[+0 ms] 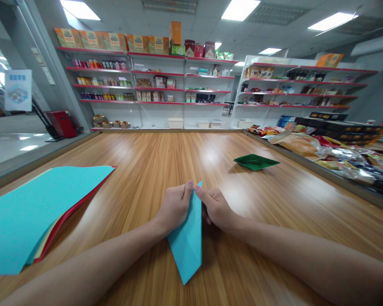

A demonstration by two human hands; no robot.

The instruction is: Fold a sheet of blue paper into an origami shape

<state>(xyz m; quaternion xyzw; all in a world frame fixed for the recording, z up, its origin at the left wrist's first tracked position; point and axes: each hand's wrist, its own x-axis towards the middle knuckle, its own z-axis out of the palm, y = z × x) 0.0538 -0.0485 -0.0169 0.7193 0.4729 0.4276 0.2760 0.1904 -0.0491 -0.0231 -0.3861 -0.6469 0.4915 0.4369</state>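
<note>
A folded sheet of light-blue paper (pixel 189 246), long and pointed at its ends, is held over the middle of the wooden table. My left hand (pixel 176 205) grips its left edge near the far tip, thumb on top. My right hand (pixel 217 208) pinches the same far end from the right, thumb pressed on the paper and fingers curled beneath. Both thumbs nearly meet at the tip. To the right, beyond my hands, lies a dark-green folded paper shape (pixel 257 162), apart from both hands.
A stack of coloured paper (pixel 47 204), blue on top with red and cream below, lies at the left of the table (pixel 140 170). Packaged snacks (pixel 354 157) are heaped beyond the right edge. Stocked shelves (pixel 156 76) stand behind, with a red box (pixel 62 124) at far left.
</note>
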